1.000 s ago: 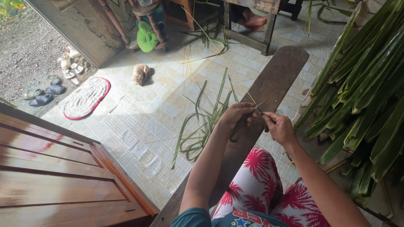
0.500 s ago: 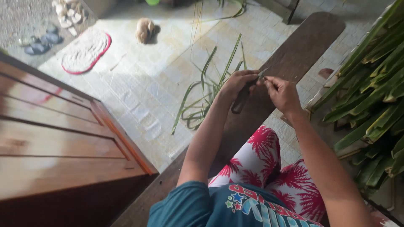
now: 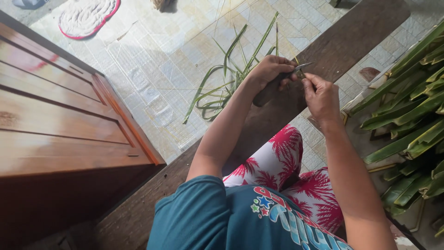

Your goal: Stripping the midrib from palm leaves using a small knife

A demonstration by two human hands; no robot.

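My left hand [image 3: 269, 70] grips a knife with a dark handle [image 3: 267, 94]; its short metal blade [image 3: 301, 67] points right. My right hand [image 3: 321, 96] is closed just right of the blade, fingertips pinching something thin at the blade, too small to make out. Both hands hover above a long dark wooden plank [image 3: 351, 37] that runs diagonally across the tiled floor. My lap, in red-and-white patterned trousers [image 3: 277, 162], lies below the hands.
A loose bunch of long green leaf strips [image 3: 222, 88] lies on the pale tiles left of the plank. A pile of broad green leaves [image 3: 407, 125] fills the right side. A wooden door panel [image 3: 64, 120] stands at left; an oval mat [image 3: 88, 16] lies at the top.
The view has tilted down and closer, so the mat and the far floor slid upward. Both hands stay together at the knife, now nearer the frame's centre.
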